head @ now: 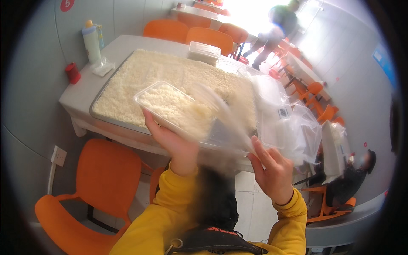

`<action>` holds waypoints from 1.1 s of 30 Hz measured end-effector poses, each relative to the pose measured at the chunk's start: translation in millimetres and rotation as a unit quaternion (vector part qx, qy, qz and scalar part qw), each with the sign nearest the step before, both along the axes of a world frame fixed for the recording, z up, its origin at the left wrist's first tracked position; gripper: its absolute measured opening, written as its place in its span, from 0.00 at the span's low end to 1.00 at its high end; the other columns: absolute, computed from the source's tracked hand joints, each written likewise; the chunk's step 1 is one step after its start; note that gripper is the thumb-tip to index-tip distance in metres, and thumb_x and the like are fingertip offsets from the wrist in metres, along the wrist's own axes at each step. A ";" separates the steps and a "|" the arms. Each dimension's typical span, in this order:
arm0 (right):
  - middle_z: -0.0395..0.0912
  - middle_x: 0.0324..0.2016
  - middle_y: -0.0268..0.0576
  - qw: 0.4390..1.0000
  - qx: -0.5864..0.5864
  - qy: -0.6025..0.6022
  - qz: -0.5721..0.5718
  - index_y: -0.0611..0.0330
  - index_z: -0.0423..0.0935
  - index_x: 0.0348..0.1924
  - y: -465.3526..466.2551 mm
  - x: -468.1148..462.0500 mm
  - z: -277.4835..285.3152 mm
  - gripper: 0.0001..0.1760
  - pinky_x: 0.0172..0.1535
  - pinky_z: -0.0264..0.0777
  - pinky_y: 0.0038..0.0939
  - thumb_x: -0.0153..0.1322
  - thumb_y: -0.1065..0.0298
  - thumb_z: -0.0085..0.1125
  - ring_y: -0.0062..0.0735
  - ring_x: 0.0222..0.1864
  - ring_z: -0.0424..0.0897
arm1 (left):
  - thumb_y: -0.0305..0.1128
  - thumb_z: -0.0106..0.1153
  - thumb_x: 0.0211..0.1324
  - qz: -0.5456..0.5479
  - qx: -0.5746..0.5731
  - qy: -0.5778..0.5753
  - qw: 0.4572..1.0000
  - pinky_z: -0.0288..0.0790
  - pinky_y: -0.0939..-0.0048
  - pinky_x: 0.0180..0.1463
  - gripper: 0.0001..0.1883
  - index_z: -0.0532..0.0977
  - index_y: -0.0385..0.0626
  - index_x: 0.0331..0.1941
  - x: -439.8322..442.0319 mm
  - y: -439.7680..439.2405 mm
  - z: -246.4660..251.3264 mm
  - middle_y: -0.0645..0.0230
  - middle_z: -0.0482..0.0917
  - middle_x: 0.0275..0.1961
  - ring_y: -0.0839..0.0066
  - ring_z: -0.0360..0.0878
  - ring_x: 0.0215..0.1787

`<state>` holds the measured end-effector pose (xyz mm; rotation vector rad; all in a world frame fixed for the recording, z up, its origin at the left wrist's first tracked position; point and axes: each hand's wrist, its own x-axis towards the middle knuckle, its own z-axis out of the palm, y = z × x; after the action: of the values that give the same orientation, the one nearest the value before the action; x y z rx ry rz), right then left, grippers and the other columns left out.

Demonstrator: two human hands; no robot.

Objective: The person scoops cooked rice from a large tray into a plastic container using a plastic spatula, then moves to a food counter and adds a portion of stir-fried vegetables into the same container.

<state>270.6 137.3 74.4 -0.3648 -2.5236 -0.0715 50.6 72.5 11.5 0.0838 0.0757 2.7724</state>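
My left hand (172, 140) holds a clear plastic food container (149, 87) from beneath and along its near side. Cooked white rice (169, 100) fills much of it, and the box is tilted over the tray. In my right hand (271, 169) is the handle of a pale, translucent rice paddle (229, 114), blurred by motion, its blade above the container's right part. Below both lies a large metal tray (95, 108) spread with rice (127, 76). A patch of bare tray bottom (223, 132) shows near its front right corner.
Stacked clear containers (204, 51) stand behind the tray. Plastic bags and lids (283, 118) cover the table's right end. A bottle (91, 41), a small bag (103, 67) and a red cup (73, 73) stand left. An orange chair (108, 172) is close by; two people (280, 28) are farther off.
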 end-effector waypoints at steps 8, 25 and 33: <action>0.77 0.22 0.38 0.976 -0.162 0.142 0.030 0.63 0.78 0.60 25.1 4.7 1.4 0.25 0.22 0.65 0.23 0.70 0.71 0.68 0.16 0.18 0.70 | 0.62 0.39 0.70 -0.106 0.051 0.046 0.992 0.72 0.51 0.67 0.34 0.60 0.54 0.72 -2.8 -6.7 -3.1 0.64 0.70 0.68 0.60 0.71 0.69; 0.73 0.20 0.30 0.743 -0.655 0.115 0.073 0.67 0.73 0.64 26.2 18.0 -15.1 0.23 0.18 0.54 0.15 0.77 0.67 0.57 0.10 0.15 0.64 | 0.54 0.34 0.76 0.070 -0.118 0.181 0.974 0.68 0.54 0.73 0.33 0.50 0.48 0.75 14.2 -7.3 -11.6 0.57 0.57 0.76 0.61 0.62 0.76; 0.73 0.20 0.30 0.743 -0.656 0.082 0.103 0.69 0.73 0.63 30.8 22.3 -13.0 0.23 0.18 0.55 0.16 0.76 0.69 0.58 0.10 0.15 0.64 | 0.50 0.42 0.75 0.315 -0.328 0.371 0.810 0.70 0.52 0.71 0.35 0.48 0.45 0.76 12.8 4.4 -33.0 0.52 0.56 0.76 0.59 0.62 0.75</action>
<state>292.9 168.1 61.3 -0.5487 -1.9804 1.7893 63.4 76.9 -21.5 1.1260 1.4770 2.9265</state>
